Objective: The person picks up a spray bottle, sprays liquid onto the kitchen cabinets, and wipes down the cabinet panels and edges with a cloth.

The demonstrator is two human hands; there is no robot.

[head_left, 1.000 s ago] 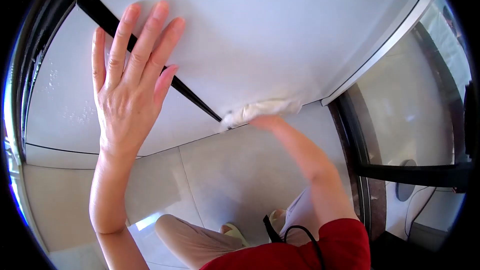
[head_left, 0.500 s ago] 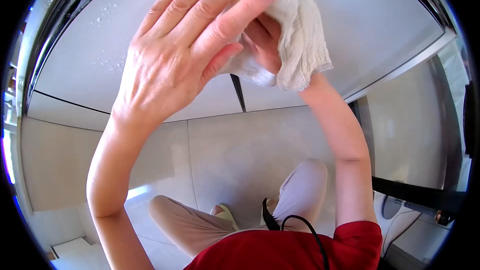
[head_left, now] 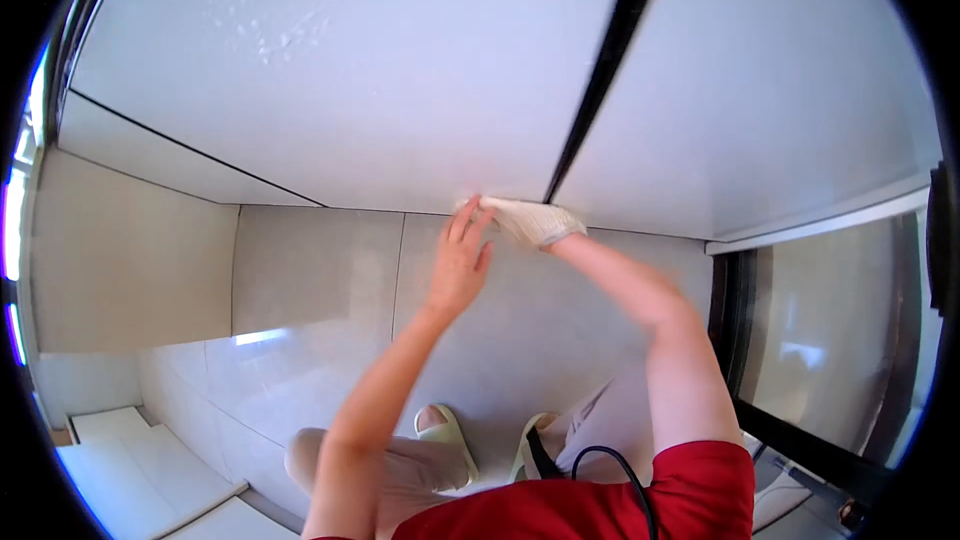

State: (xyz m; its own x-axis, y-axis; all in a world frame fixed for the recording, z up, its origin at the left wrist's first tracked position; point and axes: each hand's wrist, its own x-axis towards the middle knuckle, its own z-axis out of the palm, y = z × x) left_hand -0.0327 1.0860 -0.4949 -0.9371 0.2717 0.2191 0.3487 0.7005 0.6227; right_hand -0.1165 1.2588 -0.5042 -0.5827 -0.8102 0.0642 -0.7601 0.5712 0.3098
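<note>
Low down, at the bottom edge of a white cabinet door point(head_left: 400, 90), a cream cloth point(head_left: 530, 222) lies against the surface. My right hand point(head_left: 562, 230) is mostly covered by this cloth and presses it near the lower end of the black vertical gap point(head_left: 608, 65). Beside it, my left hand point(head_left: 464, 258) has its fingers apart, with the fingertips at the cloth's left end near the door's bottom edge. Whitish droplets or marks point(head_left: 275, 30) show on the upper left of the door.
Grey floor tiles point(head_left: 320, 270) lie below the cabinet. My slippered feet point(head_left: 450, 440) are under me. A dark-framed glass panel point(head_left: 820, 310) stands at the right, with a black bar point(head_left: 810, 450) below it. White boxy surfaces point(head_left: 150, 470) are at the lower left.
Both hands have moved down from high on the doors to the bottom edge, the cloth with my right hand. The view has shifted, so the black gap now appears further right.
</note>
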